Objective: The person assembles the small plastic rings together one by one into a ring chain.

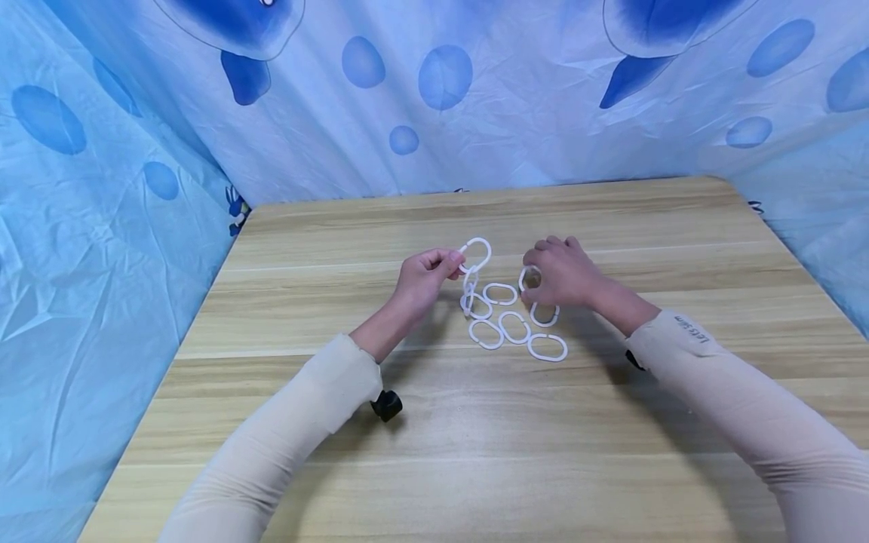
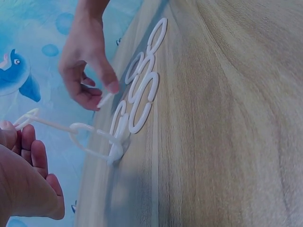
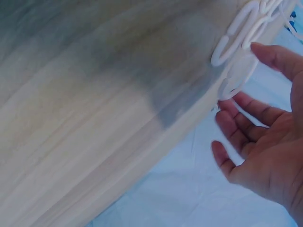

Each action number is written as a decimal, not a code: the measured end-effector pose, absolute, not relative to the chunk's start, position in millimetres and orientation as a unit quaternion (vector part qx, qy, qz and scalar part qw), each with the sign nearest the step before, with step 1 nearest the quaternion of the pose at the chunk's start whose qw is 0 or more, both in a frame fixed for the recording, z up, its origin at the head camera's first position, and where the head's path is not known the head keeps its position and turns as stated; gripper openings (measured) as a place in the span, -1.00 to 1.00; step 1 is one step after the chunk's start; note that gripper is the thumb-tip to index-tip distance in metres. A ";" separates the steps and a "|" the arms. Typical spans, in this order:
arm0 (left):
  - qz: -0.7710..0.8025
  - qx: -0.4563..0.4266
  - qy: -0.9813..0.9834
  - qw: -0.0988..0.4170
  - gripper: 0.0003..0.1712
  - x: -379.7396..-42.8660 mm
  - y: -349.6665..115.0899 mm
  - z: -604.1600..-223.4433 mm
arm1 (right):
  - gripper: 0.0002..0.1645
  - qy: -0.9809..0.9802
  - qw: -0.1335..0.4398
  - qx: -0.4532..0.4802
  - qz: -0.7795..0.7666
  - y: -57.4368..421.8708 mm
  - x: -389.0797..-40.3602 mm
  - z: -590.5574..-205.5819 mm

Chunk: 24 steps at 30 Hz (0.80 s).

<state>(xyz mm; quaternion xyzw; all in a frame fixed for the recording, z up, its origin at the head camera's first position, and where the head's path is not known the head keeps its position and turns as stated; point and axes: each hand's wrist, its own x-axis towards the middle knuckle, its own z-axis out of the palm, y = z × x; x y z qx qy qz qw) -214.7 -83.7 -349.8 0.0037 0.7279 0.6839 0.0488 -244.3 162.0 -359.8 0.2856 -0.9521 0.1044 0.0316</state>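
Note:
My left hand (image 1: 422, 283) pinches a white oval plastic link (image 1: 480, 240) between thumb and fingertips, above the table. From it hangs a short chain of white links, its lower end down by the tabletop; the left wrist view shows one of these hanging links (image 2: 87, 126) side-on. To the right of the chain, my right hand (image 1: 562, 273) reaches down and pinches another white link (image 1: 521, 279) between thumb and fingers. In the right wrist view that hand's other fingers (image 3: 232, 127) are loosely bent. Several loose links, each with a small gap, lie between and below the hands.
The wood-grain table (image 1: 475, 452) carries the loose links, such as the nearest one (image 1: 547, 359) and one at the back (image 1: 500, 285). A blue curtain (image 1: 305, 143) with sea-animal prints hangs behind and at the sides. A black device (image 1: 387, 406) sits under the left wrist.

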 end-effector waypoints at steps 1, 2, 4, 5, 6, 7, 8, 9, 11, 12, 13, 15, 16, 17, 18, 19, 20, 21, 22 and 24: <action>0.684 0.005 0.728 0.049 -0.66 -214.6 -83.4 -349.9 | -0.43 -0.950 0.034 0.289 0.113 162.9 -245.0 -359.0; 0.683 0.006 0.729 0.049 -0.64 -214.6 -83.2 -350.1 | -0.43 -0.948 0.037 0.292 0.122 163.9 -245.4 -358.0; 0.683 0.008 0.729 0.049 -0.62 -214.3 -82.9 -350.3 | -0.42 -0.943 0.045 0.298 0.143 165.6 -246.1 -356.0; 0.682 0.008 0.729 0.049 -0.62 -214.2 -82.8 -350.4 | -0.42 -0.940 0.049 0.301 0.154 166.3 -246.5 -355.3; 0.682 0.008 0.730 0.050 -0.61 -214.0 -82.6 -350.5 | -0.43 -0.937 0.055 0.304 0.164 167.0 -246.8 -354.6; 0.681 0.008 0.730 0.050 -0.62 -213.8 -82.4 -350.4 | -0.44 -0.934 0.061 0.307 0.175 167.7 -247.2 -354.0; 0.681 0.008 0.730 0.050 -0.62 -213.6 -82.3 -350.1 | -0.45 -0.930 0.066 0.310 0.188 168.1 -247.5 -353.2; 0.681 0.008 0.731 0.051 -0.62 -213.4 -82.1 -349.9 | -0.47 -0.925 0.071 0.313 0.201 168.2 -247.9 -352.4; 0.680 0.008 0.732 0.052 -0.62 -213.3 -81.7 -349.8 | -0.49 -0.916 0.080 0.320 0.227 168.5 -248.3 -351.0; 0.679 0.008 0.732 0.052 -0.61 -213.2 -81.6 -349.6 | -0.51 -0.912 0.082 0.322 0.240 168.6 -248.3 -350.3; 0.679 0.008 0.733 0.052 -0.61 -213.1 -81.5 -349.4 | -0.52 -0.908 0.084 0.324 0.252 168.5 -248.2 -349.6; 0.678 0.008 0.733 0.053 -0.62 -213.0 -81.3 -349.3 | -0.53 -0.901 0.087 0.327 0.272 168.0 -247.9 -348.1; 0.679 0.008 0.732 0.053 -0.63 -213.0 -81.3 -349.5 | -0.53 -0.898 0.087 0.327 0.281 167.9 -247.6 -347.3; 0.679 0.009 0.732 0.054 -0.63 -213.1 -81.1 -349.6 | -0.53 -0.895 0.085 0.326 0.292 167.5 -247.5 -346.6; 0.678 0.010 0.732 0.055 -0.63 -213.2 -81.0 -349.8 | -0.53 -0.892 0.082 0.323 0.306 167.2 -247.1 -345.3; 0.678 0.011 0.733 0.056 -0.64 -213.3 -80.7 -350.0 | -0.52 -0.888 0.079 0.319 0.323 166.7 -246.7 -343.7; 0.677 0.012 0.733 0.057 -0.64 -213.4 -80.5 -350.4 | -0.51 -0.884 0.074 0.313 0.340 166.4 -246.2 -341.9; 0.676 0.013 0.735 0.059 -0.64 -213.5 -80.3 -350.8 | -0.50 -0.879 0.070 0.306 0.358 166.1 -245.8 -340.1; 0.674 0.014 0.736 0.060 -0.62 -213.4 -80.1 -350.9 | -0.50 -0.875 0.065 0.298 0.376 166.0 -245.3 -338.1; 0.672 0.014 0.738 0.062 -0.63 -213.1 -79.6 -350.5 | -0.49 -0.867 0.058 0.283 0.406 165.5 -244.4 -333.7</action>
